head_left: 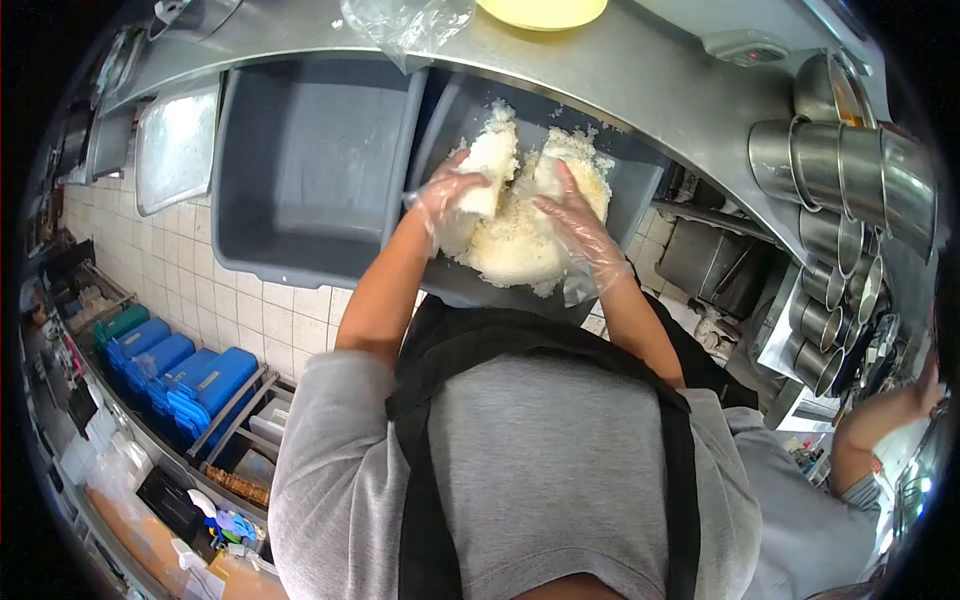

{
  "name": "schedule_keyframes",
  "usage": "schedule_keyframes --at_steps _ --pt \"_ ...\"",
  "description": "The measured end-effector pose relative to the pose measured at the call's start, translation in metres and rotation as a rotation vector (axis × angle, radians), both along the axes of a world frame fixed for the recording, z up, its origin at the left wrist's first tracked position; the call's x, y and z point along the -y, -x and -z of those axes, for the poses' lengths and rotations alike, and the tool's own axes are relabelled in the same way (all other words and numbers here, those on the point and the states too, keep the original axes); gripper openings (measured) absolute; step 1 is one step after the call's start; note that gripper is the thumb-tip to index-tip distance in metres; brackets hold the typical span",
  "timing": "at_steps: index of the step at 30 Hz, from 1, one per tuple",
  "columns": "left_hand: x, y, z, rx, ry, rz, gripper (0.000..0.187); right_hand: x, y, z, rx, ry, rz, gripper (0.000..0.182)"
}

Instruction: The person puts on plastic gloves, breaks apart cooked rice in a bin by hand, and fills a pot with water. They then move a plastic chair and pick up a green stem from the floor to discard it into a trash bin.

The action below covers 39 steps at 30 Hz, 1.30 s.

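Note:
A grey bin (638, 190) holds a large mass of white rice (515, 243), broken into clumps. My left hand (447, 197), in a clear plastic glove, grips an upright clump of rice at its left side. On the right, my right hand (580, 225), gloved the same way, has its fingers against another clump, with the thumb and fingers spread apart. Between the two clumps there is a gap, and loose grains stick to the bin's far wall.
An empty grey bin (310, 170) adjoins on the left. A steel counter (640, 60) runs behind, bearing a plastic bag (405, 25) and a yellow bowl (545, 12). Steel pots (820, 165) stand right. Blue bins (210, 385) are lower left. Another person's arm (885, 425) shows lower right.

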<state>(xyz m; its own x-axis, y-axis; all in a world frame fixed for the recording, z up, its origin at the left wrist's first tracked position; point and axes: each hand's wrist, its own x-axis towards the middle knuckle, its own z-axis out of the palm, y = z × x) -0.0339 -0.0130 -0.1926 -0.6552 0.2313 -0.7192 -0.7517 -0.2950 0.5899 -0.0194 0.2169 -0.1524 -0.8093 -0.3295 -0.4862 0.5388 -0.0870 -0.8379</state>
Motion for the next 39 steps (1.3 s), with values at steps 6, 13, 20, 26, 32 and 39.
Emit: schedule_keyframes --at_steps 6,13,20,26,32,39 --pt "-0.031 -0.025 -0.031 0.102 -0.154 -0.202 0.073 0.046 -0.003 -0.038 0.013 0.158 -0.058 0.103" --pt "-0.062 -0.026 -0.082 -0.171 0.200 -0.194 0.057 0.039 -0.002 -0.011 -0.299 -0.403 -0.079 0.080" --pt "-0.061 -0.027 -0.080 -0.260 0.164 -0.174 0.038 0.026 -0.004 -0.028 -0.225 -0.324 0.082 0.059" --pt "-0.071 -0.037 -0.058 -0.137 -0.040 -0.196 0.052 0.020 0.002 -0.010 -0.098 -0.298 0.220 0.063" --pt "-0.067 -0.028 -0.117 0.218 -0.301 -0.113 0.058 0.021 -0.014 -0.044 -0.348 -0.181 0.029 0.080" --pt "-0.075 -0.023 -0.079 -0.069 -0.038 0.012 0.039 0.020 -0.009 -0.041 -0.657 -0.523 -0.131 0.050"
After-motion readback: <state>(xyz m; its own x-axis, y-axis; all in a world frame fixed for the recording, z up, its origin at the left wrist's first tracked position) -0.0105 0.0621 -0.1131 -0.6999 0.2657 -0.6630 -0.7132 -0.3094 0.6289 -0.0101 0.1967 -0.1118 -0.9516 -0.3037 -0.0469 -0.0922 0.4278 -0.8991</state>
